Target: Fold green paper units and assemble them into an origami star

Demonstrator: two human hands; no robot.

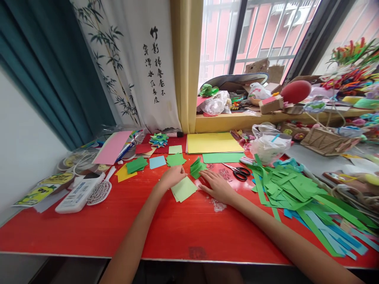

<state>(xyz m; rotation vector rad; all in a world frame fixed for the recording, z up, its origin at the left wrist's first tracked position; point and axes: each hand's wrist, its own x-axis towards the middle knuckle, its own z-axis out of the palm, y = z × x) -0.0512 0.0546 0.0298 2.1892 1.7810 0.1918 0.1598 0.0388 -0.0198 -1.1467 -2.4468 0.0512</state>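
Note:
My left hand (172,176) has its fingers curled together just above the pale green paper squares (184,190); whatever it may pinch is hidden. Behind its knuckles lies a pile of darker green paper squares (175,159). My right hand (218,186) rests with fingers apart and stretched out, its fingertips at the edge of a folded green paper stack (196,167). Black-handled scissors (240,172) lie beyond the right hand. Farther left are a blue paper square (157,162), more green squares (136,165) and a yellow sheet (124,174).
Green and blue paper strips (290,189) heap up on the right of the red table (166,232). Yellow paper (214,142) lies at the back beside a spiky folded paper piece (159,140). A hairbrush (100,191) and a white bottle (78,195) lie left. Clutter fills the windowsill.

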